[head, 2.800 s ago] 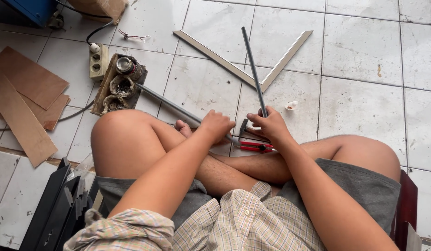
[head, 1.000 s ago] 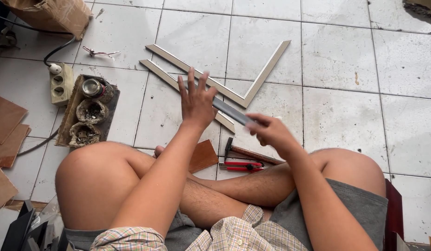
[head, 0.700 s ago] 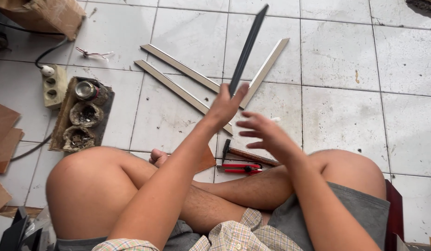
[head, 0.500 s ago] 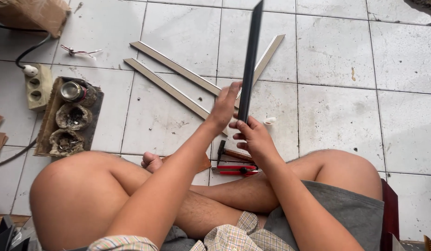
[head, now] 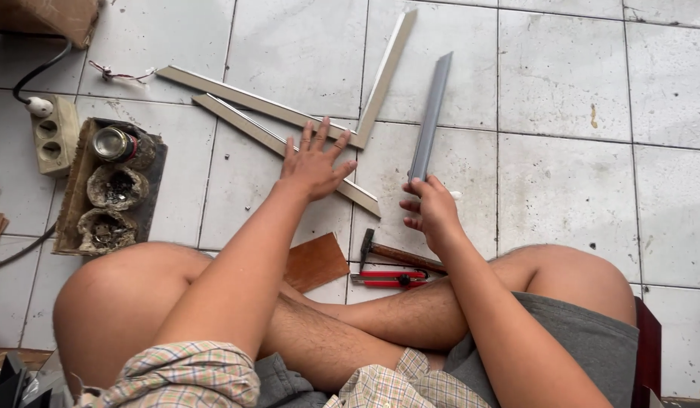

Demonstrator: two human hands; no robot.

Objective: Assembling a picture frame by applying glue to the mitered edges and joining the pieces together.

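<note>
I sit cross-legged on a white tiled floor. My right hand (head: 431, 211) grips the near end of a long grey metal strip (head: 431, 113) that points away from me. My left hand (head: 314, 160) lies flat with spread fingers on two pale moulding strips (head: 244, 98) that lie side by side on the tiles. A third pale strip (head: 385, 66) meets them at an angle, forming a corner just beyond my left fingertips.
A hammer (head: 399, 255) and red-handled pliers (head: 388, 279) lie by my shin, with a brown wooden tile (head: 314, 261) beside them. At left stands a wooden tray (head: 78, 198) holding a can and crusted pots, next to a power strip (head: 52, 136).
The grey strip, held upright between both hands before, now tilts away in my right hand alone. My left hand has let go and moved left onto the pale strips.
</note>
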